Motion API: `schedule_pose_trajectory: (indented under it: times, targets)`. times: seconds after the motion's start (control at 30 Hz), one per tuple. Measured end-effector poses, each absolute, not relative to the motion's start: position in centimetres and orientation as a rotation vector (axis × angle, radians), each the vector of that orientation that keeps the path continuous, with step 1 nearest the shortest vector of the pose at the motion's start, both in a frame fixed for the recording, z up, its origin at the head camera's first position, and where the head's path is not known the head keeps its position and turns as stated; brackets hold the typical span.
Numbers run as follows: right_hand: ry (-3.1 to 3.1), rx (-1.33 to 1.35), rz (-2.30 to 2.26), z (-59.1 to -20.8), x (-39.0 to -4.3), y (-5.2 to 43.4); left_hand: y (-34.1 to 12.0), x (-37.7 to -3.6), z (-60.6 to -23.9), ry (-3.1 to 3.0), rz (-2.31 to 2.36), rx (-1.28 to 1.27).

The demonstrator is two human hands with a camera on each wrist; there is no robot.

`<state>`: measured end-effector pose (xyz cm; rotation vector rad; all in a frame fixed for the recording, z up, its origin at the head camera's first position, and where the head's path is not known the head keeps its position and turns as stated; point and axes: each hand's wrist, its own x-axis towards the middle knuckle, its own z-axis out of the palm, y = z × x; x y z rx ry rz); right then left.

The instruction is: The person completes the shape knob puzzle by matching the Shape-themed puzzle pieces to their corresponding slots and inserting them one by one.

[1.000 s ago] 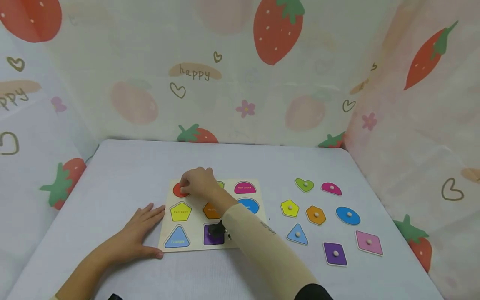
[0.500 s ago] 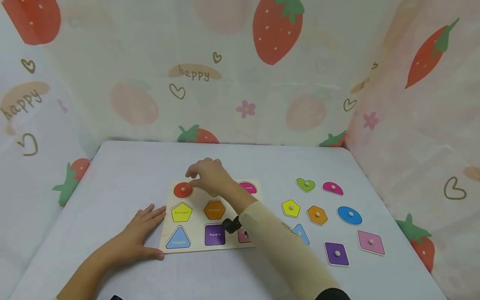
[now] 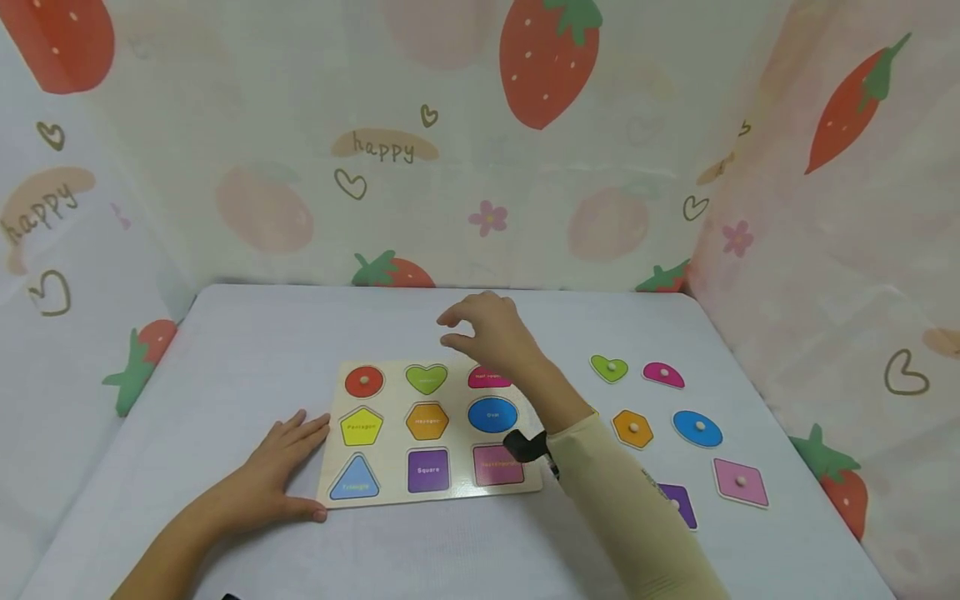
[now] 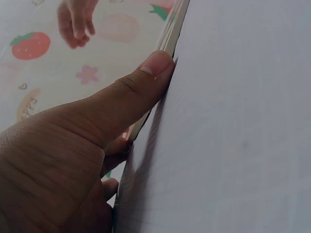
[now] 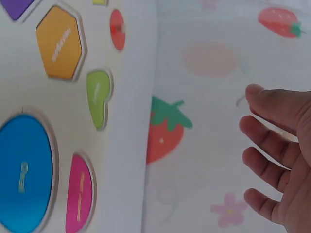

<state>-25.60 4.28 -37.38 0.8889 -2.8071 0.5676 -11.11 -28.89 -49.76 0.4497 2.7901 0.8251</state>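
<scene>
A wooden shape puzzle board (image 3: 393, 404) lies on the table in the head view. Its red circle piece (image 3: 356, 386), with a round knob, sits in the far left recess. The other recesses show printed shapes and no knobs. My left hand (image 3: 283, 468) rests at the board's left edge, thumb at the near corner, fingers spread; in the left wrist view the thumb (image 4: 131, 92) touches the board's side. My right hand (image 3: 495, 333) is raised over the far right part of the board, holding nothing, its fingers loosely bent and apart in the right wrist view.
Loose knobbed pieces lie right of the board: green heart (image 3: 608, 369), magenta half round (image 3: 663, 375), orange hexagon (image 3: 630, 432), blue oval (image 3: 693, 427), pink rectangle (image 3: 738, 492) and a partly covered purple square (image 3: 682, 507). The right sleeve (image 3: 615, 492) hides others. Strawberry-print cloth walls (image 3: 480, 167) surround the table.
My right hand has let go of the red circle in its recess, then lifted and moved right. The left hand has stayed at the board's edge.
</scene>
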Motion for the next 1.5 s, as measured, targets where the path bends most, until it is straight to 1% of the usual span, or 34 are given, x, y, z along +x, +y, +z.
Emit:
schedule_pose_trajectory:
  times: [0.47,0.83,1.13,1.33,1.5]
  targets:
    - [-2.728,0.589,0.745,-37.7,-25.9,15.3,-28.7,-10.8,-49.8,2.801,0.851,0.484]
    - [-2.782,0.28,0.817,-40.4,-26.1,22.1,-28.7,-10.7,-49.8,2.809,0.852,0.495]
    - [-2.823,0.095,0.833,-43.2,-26.3,25.5,-28.8,-10.7,-49.8,2.803,0.859,0.497]
    - [-2.869,0.06,0.82,-44.6,-26.8,26.2,-28.9,-10.7,-49.9,2.811,0.845,0.485]
    - [-2.911,-0.023,0.821,-45.5,-27.3,26.4,-28.9,-10.8,-50.0,2.809,0.851,0.491]
